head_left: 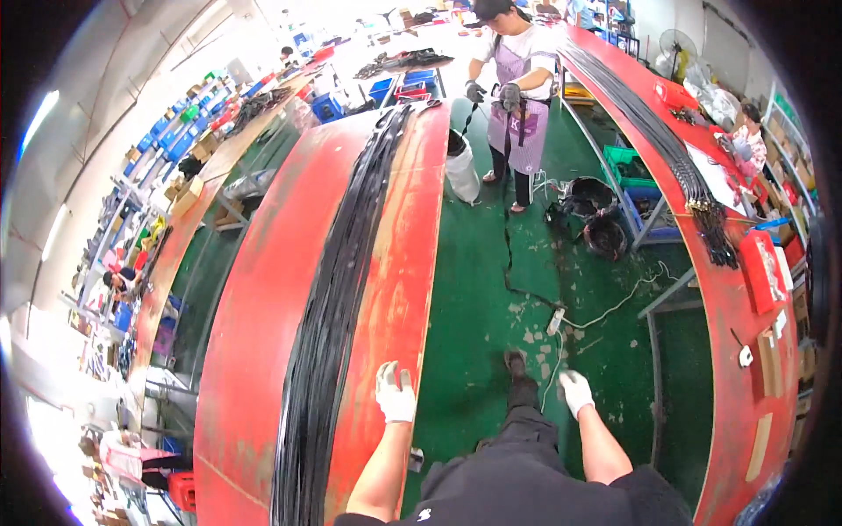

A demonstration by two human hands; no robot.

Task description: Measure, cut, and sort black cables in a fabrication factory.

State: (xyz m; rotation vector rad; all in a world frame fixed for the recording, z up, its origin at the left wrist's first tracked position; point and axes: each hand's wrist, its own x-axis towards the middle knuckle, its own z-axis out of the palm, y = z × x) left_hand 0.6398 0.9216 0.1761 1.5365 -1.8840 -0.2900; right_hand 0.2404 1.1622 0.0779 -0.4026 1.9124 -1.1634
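My left hand (396, 394), in a white glove, is over the right border of the long red table (254, 307). Its fingers are apart and hold nothing. Nearest to it lies a long bundle of black straps (329, 324), stretched along the table. My right hand (576, 393), also white-gloved, hangs above the green floor beside my leg. Its fingers look loosely bent, and nothing shows in it. Ahead, a co-worker in a purple apron (526, 131) and dark gloves handles a long black strap (508, 237) that trails down to the floor.
A white power strip (555, 321) with cables lies on the floor ahead. A white sack (462, 175) stands by the table's far end. On the right, another red table (728, 351) carries dark cords (653, 118); black coils (589, 197) and a green crate (627, 165) sit near it.
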